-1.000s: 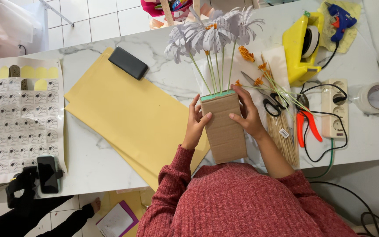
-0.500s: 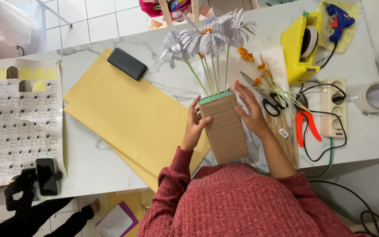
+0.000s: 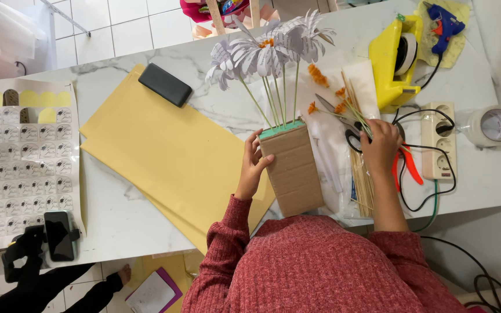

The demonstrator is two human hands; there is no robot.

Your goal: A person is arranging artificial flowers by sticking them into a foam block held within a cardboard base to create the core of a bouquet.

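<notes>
At frame left lies a sheet of printed stickers (image 3: 21,168), with a phone on a black stand (image 3: 59,235) at its lower edge. Right of it, yellow paper sheets (image 3: 163,153) spread across the marble table (image 3: 117,223), and a black case (image 3: 165,84) rests on their upper corner. At frame centre the left hand (image 3: 253,168) presses against the left face of the cardboard box (image 3: 292,171); its fingers wrap loosely onto that face, steadying it rather than clenching. The box's long axis runs from the lower centre of the frame upward, its green foam top (image 3: 282,128) facing the upper edge. Green-stemmed paper flowers (image 3: 268,49) rise from the foam toward the top centre. Right of the box, apart from it, the right hand (image 3: 381,148) rests on the scissors (image 3: 343,119) and the bundle of thin wooden sticks (image 3: 362,177), whose long axis runs parallel to the box. The fingers curl over these items; whether they grip the scissors or a stick cannot be told. The right hand is the nearer one to the sticks. Further right lie orange-handled pliers (image 3: 410,168), a power strip (image 3: 439,139), a yellow tape dispenser (image 3: 398,58), a blue glue gun (image 3: 445,20) and a tape roll (image 3: 494,124).
</notes>
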